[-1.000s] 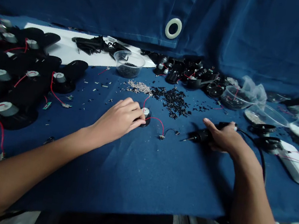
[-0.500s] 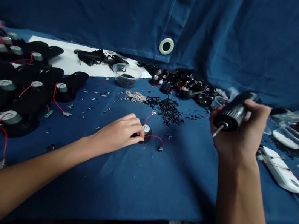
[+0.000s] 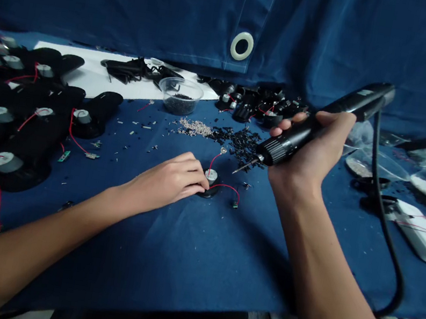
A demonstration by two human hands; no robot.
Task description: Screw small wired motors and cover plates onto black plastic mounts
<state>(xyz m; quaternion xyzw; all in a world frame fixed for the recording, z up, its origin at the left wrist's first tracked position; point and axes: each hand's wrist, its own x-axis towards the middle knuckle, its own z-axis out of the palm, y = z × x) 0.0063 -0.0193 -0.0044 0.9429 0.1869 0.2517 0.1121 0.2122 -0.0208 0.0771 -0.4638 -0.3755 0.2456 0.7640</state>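
Observation:
My left hand [image 3: 177,179] rests on the blue cloth with its fingers closed on the edge of a small black housing [image 3: 207,192]. A silvery motor [image 3: 211,176] stands upright in that housing. One red wire rises from it to a small metal contact [image 3: 223,151]; another runs right to a little green circuit board [image 3: 235,204]. My right hand [image 3: 313,149] is wrapped around a black corded electric screwdriver [image 3: 302,136]. Its bit [image 3: 247,164] slants down to the left, in the air to the right of the motor.
Black housings with motors [image 3: 8,163] crowd the left. Behind my left hand lie a heap of small screws [image 3: 195,127], black plastic bits [image 3: 240,143] and a clear tub [image 3: 180,96]. On the right are a white device [image 3: 424,236] and the screwdriver's cable [image 3: 382,220].
My right hand has swung left and turned the electric screwdriver, bringing its bit down closer to the motor. My left hand stays at the housing.

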